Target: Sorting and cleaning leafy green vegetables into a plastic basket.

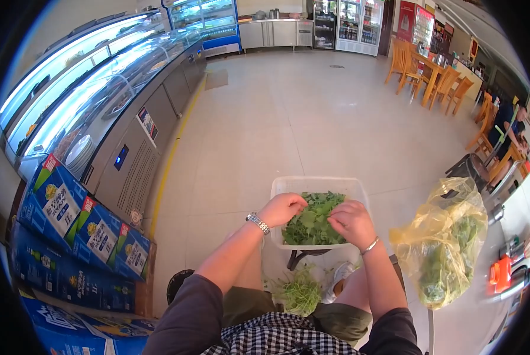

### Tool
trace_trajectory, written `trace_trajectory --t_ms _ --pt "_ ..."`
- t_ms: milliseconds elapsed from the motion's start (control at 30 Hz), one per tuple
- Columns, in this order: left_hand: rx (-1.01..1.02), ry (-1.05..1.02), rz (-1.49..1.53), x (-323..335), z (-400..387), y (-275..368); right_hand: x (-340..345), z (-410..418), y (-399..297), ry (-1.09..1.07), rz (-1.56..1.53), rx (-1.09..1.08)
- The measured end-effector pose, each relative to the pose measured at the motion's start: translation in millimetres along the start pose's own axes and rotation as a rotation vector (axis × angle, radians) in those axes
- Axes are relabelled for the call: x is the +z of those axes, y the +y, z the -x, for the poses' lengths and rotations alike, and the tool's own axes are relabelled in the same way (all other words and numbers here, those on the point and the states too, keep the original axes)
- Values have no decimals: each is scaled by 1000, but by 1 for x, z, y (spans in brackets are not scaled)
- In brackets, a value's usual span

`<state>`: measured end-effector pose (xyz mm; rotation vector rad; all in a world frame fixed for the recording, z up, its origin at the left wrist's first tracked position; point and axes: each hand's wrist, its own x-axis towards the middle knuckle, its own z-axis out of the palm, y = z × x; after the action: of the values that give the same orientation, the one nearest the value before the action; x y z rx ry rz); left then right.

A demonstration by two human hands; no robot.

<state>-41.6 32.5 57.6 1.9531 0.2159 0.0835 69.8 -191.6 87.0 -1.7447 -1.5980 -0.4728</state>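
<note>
A translucent plastic tub (319,182) holds a heap of leafy greens (311,224), on a dark support that is mostly hidden. Over its left side, my left hand (285,209) has curled fingers close to the leaves, with a metal-band watch on the wrist. My right hand (354,222) is at the tub's right side, its fingertips pinched beside paler leaves. Whether either hand grips a sprig cannot be made out. Below the tub, a pile of thin green stems (302,290) lies on the floor between my legs.
At right, a yellow plastic bag (445,244) of greens rests on a pale tabletop (460,326). Blue beer cartons (76,262) are stacked at left, beside a glass-topped display counter (127,186). Wooden chairs (445,84) stand far right, and a person (505,124) sits nearer.
</note>
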Motion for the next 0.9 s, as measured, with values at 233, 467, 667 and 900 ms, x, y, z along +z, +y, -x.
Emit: trace_trajectory --t_ms 233,467,667,900 --pt "-81 -139 -121 17 -31 -22 23 -5 50 -132 -60 217" --pt "-276 -131 362 28 -58 -76 53 3 75 354 -93 457" --pt "-354 -20 897 35 -70 -67 60 47 103 -108 -675 1003" --pt "-345 -91 1013 35 -69 -70 67 12 69 -306 -694 557"
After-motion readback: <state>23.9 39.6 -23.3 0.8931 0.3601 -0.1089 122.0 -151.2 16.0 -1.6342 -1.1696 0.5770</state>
